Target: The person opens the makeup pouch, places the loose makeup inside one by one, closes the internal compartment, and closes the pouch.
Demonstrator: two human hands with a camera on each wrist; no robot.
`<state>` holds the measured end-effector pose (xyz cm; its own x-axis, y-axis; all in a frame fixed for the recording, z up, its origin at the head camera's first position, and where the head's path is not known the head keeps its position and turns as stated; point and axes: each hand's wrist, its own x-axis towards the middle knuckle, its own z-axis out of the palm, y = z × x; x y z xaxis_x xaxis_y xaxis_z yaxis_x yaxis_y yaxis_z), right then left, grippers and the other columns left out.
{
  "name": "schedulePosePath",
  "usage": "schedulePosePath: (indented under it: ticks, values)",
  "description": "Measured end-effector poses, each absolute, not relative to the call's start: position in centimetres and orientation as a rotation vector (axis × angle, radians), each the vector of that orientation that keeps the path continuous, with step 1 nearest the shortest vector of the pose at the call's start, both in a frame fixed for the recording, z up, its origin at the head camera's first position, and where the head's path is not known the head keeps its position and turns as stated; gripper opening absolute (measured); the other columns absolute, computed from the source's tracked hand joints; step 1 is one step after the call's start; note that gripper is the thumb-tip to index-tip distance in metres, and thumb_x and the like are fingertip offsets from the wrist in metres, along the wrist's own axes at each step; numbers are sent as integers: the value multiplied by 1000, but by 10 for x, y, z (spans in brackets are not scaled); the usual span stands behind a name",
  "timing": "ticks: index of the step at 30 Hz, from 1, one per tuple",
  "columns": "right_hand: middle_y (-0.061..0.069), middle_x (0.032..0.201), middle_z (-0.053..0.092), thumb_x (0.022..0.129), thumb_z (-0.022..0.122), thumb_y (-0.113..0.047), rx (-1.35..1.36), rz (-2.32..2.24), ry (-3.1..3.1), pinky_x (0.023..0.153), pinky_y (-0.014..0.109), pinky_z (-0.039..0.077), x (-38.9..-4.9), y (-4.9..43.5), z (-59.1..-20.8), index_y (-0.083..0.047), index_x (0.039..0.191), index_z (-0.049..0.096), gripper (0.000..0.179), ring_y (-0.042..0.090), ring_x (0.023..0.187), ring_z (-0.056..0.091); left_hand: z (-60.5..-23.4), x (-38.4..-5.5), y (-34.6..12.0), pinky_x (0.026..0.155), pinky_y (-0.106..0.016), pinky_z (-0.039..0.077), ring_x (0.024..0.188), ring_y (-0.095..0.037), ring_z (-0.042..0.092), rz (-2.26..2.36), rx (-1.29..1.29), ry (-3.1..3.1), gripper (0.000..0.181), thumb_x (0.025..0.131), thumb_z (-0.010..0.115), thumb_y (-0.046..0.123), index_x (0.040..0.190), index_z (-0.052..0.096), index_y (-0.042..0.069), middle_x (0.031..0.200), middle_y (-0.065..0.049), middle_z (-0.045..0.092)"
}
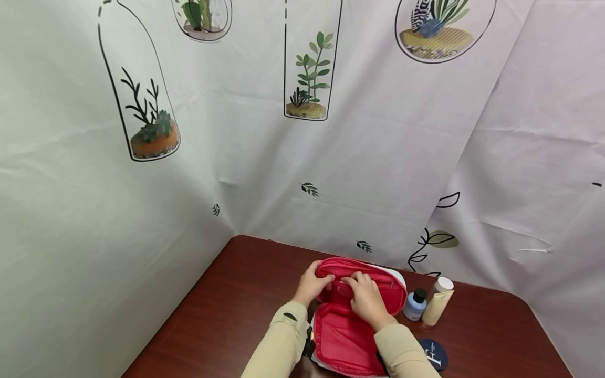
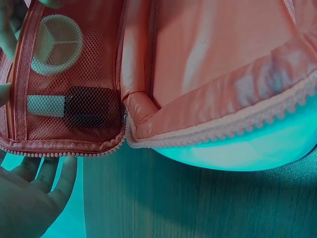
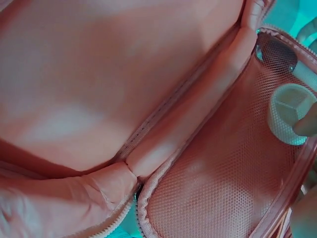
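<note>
A red toiletry bag point(image 1: 345, 338) lies open near the back edge of the worktop point(image 1: 227, 304). The left hand point(image 1: 309, 286) has its grip closed on the lid's rim, thumb in front; the right hand point(image 1: 366, 299) is at the mesh pocket point(image 2: 101, 54), its hold unclear. The pocket contains a round container point(image 2: 57, 44). Toward the back right corner stand a blue bottle point(image 1: 414, 307) and cream tube point(image 1: 437, 308). The worktop is reddish-brown; white plant-printed hangings point(image 1: 378, 157) enclose it behind and left.
</note>
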<state>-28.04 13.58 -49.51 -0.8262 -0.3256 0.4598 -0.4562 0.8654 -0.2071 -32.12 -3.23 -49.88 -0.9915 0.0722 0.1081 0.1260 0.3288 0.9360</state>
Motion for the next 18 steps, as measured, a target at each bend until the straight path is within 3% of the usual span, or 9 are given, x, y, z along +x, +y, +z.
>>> schedulePosePath:
  ticks: [6, 18]
  values:
    - [4, 93, 58, 61, 66, 9, 598, 373, -2631, 77, 43, 39, -279, 135, -499, -7, 104, 64, 45, 26, 91, 49, -498, -320, -31, 60, -32, 48, 67, -28, 63, -1834, -202, -2507, 47, 81, 70, 21, 122, 52, 9, 68, -10, 63]
    - [5, 98, 62, 65, 67, 6, 582, 341, -2683, 84, 44, 37, -278, 134, -499, -8, 109, 62, 46, 25, 96, 49, -500, -320, -31, 58, -32, 47, 67, -26, 62, -1835, -201, -2496, 46, 81, 70, 19, 122, 52, 8, 67, -6, 61]
